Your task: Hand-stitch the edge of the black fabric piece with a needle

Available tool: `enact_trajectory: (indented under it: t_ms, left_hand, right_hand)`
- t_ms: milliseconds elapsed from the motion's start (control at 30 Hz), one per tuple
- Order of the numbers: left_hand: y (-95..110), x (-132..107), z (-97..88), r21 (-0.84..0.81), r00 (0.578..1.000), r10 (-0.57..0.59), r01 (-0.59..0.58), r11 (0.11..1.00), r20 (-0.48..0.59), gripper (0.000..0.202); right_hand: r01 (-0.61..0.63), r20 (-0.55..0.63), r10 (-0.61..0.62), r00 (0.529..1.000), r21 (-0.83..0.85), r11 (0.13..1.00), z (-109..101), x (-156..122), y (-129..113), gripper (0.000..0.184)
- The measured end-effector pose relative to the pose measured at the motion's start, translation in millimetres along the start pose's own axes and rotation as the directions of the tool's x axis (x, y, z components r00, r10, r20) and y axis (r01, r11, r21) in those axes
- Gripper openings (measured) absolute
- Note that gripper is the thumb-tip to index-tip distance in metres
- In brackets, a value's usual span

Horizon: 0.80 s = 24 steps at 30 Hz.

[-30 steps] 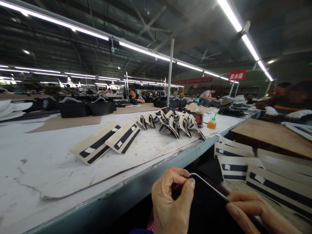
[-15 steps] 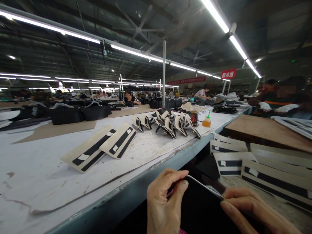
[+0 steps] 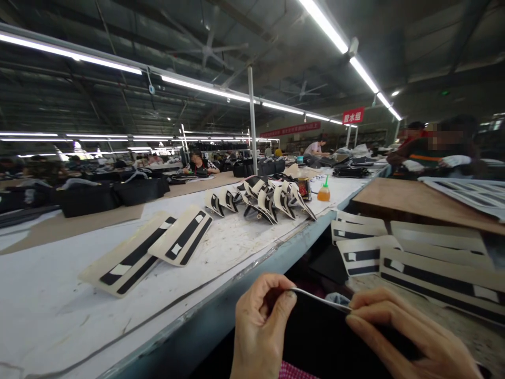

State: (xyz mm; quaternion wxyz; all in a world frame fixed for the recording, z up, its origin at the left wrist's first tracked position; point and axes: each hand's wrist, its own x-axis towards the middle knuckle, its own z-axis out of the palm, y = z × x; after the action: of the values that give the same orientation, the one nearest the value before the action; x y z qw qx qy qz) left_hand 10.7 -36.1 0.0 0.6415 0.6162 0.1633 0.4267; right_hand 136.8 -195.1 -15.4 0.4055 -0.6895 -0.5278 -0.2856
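Black panel has its pale upper edge caught in closed fingertip pinches by left hand and right hand, free span between; blue table edge slants near the left.

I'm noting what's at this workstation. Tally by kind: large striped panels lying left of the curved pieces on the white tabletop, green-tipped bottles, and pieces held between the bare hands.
Large striped panels: 2
Green-tipped bottle: 1
Black piece between left hand and right hand: 1
Total: 4
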Motion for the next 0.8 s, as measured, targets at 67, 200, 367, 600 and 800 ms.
enact_trajectory:
  t_ms: [67, 200, 367, 600, 800]
  left_hand:
    - [1.9, 3.2, -2.8, 0.036, 0.998, 0.048, -0.049, 0.998, 0.033, 0.007]
    - [5.8, 10.3, -7.4, 0.093, 0.949, 0.237, -0.26, 0.961, 0.208, 0.024]
    - [6.5, 14.4, -6.9, 0.054, 0.914, 0.352, -0.369, 0.928, 0.201, 0.031]
    - [8.7, 9.4, -9.6, 0.111, 0.931, 0.325, -0.345, 0.932, 0.166, 0.018]
    - [16.2, 8.0, -15.1, 0.171, 0.913, 0.304, -0.356, 0.919, 0.271, 0.017]
  right_hand:
    - [0.011, 0.03, -0.011, 0.999, 0.02, 1.0, -5.5, 4.5, 1.3, 0.013]
    - [0.029, 0.084, -0.033, 0.996, 0.044, 0.999, -14.3, 12.5, 0.8, 0.014]
    - [0.042, 0.082, -0.045, 0.996, 0.033, 0.999, -19.1, 24.0, -3.6, 0.012]
    - [0.03, 0.084, -0.033, 0.996, 0.04, 0.999, -17.2, 35.9, -11.9, 0.019]
    - [0.055, 0.069, -0.058, 0.996, 0.048, 0.997, -16.0, 42.8, -17.6, 0.021]
